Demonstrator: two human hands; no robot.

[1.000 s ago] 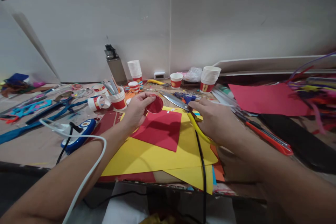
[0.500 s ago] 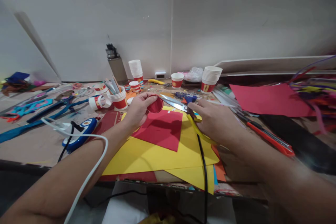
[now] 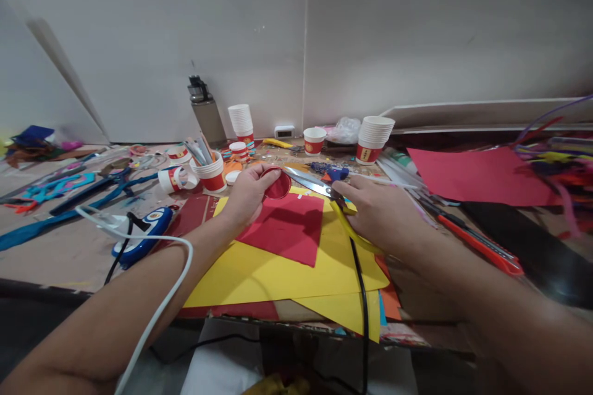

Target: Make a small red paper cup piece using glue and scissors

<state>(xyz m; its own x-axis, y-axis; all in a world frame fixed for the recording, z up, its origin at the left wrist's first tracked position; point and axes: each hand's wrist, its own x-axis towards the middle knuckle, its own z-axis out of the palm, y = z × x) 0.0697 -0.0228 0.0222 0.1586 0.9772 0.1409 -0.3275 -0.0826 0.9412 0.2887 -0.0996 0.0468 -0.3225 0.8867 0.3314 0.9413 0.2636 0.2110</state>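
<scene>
Pinched in my left hand (image 3: 250,194) is a small red disc with a raised rim (image 3: 277,184), looking like the cut-off bottom of a paper cup. My right hand (image 3: 373,207) is closed round the yellow handles of a pair of scissors (image 3: 311,182). Their blades point left, with the tips at the disc's upper right edge; whether they touch it I cannot tell. Beneath both hands lies a red paper sheet (image 3: 291,234) on top of larger yellow sheets (image 3: 231,281). Small white scraps lie near the red sheet's top edge.
Left of my hands, a paper cup (image 3: 214,180) holds pens or sticks, near a blue-and-white device (image 3: 146,239) with a white cable. Stacked cups (image 3: 372,143) and a blue glue gun (image 3: 334,173) are behind. A red utility knife (image 3: 482,244) lies right. A black cable (image 3: 360,296) hangs over the front edge.
The view has shifted very slightly. Both hands, the red disc and the scissors keep nearly the same position, with the disc turned a little.
</scene>
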